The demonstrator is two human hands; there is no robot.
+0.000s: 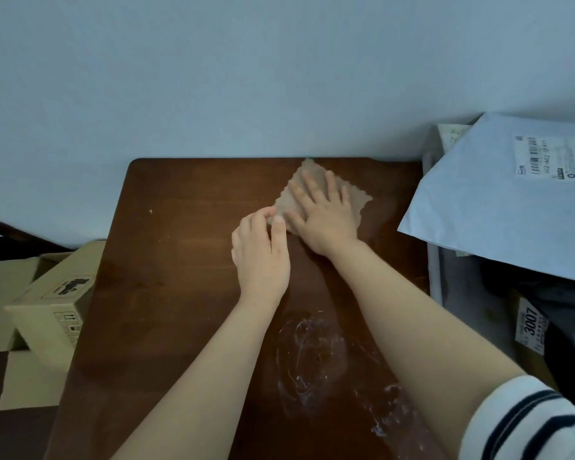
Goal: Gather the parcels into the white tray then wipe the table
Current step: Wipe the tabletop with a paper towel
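Note:
A grey-brown cloth [357,198] lies flat near the far right of the dark wooden table [180,277]. My right hand [322,220] presses flat on the cloth with its fingers spread. My left hand [263,257] pinches the cloth's near-left corner between thumb and fingers. To the right of the table stands the white tray [434,280]. In it a large pale blue parcel [498,200] with a shipping label lies on top. Dark bags and a labelled parcel [530,327] lie below it.
White smears and streaks [312,360] mark the table's near right part. A small crumb [150,211] lies at the far left. Cardboard boxes [52,307] stand on the floor left of the table. A pale wall [246,78] runs behind the table's far edge.

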